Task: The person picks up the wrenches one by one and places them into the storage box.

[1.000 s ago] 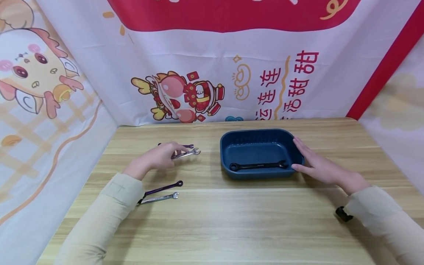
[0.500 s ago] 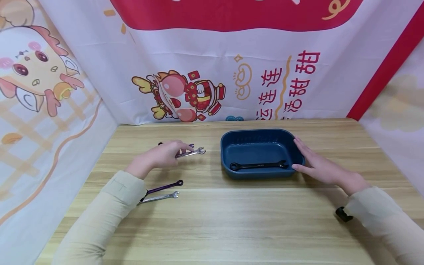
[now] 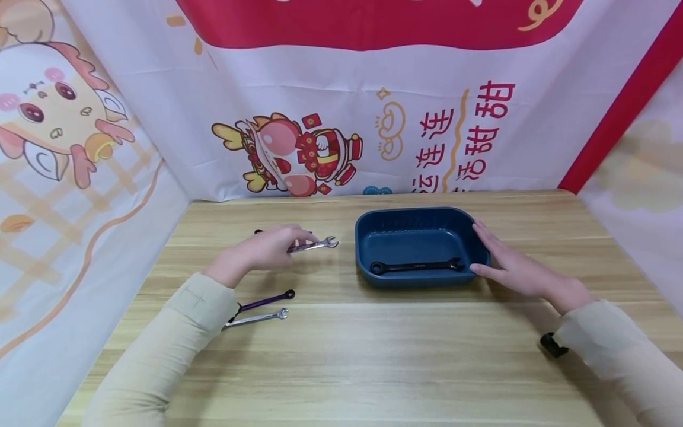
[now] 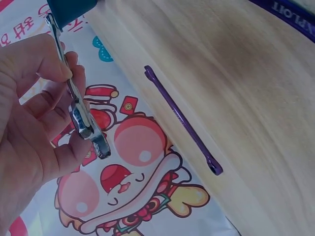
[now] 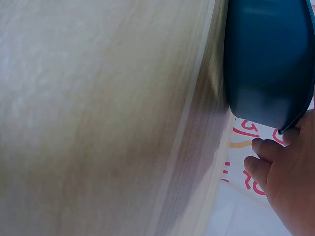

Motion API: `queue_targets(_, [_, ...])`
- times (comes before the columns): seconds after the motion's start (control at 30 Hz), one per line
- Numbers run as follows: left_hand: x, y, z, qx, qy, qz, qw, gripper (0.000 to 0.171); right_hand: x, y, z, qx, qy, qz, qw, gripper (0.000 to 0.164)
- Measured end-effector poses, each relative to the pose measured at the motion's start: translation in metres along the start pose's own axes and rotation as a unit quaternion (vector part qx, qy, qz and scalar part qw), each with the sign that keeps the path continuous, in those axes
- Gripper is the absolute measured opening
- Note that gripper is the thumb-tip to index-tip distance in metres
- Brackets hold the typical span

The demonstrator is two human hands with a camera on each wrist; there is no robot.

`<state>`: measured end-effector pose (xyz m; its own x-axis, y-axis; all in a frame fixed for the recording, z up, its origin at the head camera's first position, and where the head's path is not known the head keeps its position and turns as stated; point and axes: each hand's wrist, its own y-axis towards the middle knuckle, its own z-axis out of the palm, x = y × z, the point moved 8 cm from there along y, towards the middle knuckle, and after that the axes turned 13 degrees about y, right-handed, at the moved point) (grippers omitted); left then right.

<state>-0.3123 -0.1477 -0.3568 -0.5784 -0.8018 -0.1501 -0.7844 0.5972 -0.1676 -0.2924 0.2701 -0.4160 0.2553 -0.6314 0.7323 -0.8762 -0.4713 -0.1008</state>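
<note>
My left hand [image 3: 274, 246] pinches a silver combination wrench [image 3: 315, 244] between thumb and fingers, its open end pointing right toward the bin. In the left wrist view that wrench [image 4: 81, 115] is held away from the tabletop. A purple wrench [image 4: 182, 118] lies on the table behind the hand, mostly hidden by it in the head view. My right hand [image 3: 514, 270] rests against the right end of a dark blue bin [image 3: 413, 281], fingers extended along its side and thumb at the near corner. Inside the bin, along the near wall, lies a black wrench [image 3: 416, 267].
Nearer the person, a second purple wrench [image 3: 267, 300] and another silver wrench [image 3: 258, 319] lie side by side, partly covered by the left cuff. The wooden table [image 3: 373, 367] ends at a printed cloth backdrop [image 3: 331, 77].
My left hand has moved slightly right with the silver wrench, bringing its open end closer to the bin. The right hand and the bin have stayed in place.
</note>
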Motion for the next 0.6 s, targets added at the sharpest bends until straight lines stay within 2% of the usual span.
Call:
queue_targets(0.37, [-0.012, 0.006, -0.006, 0.004, -0.012, 0.000, 0.9999, 0.058, 0.001, -0.001, -0.001, 0.000, -0.003, 0.003, 1.000, 0.092])
queue_targets(0.6, [-0.020, 0.013, -0.013, -0.003, -0.010, 0.024, 0.9997, 0.058, 0.004, -0.001, -0.001, 0.001, -0.004, -0.003, 1.000, 0.093])
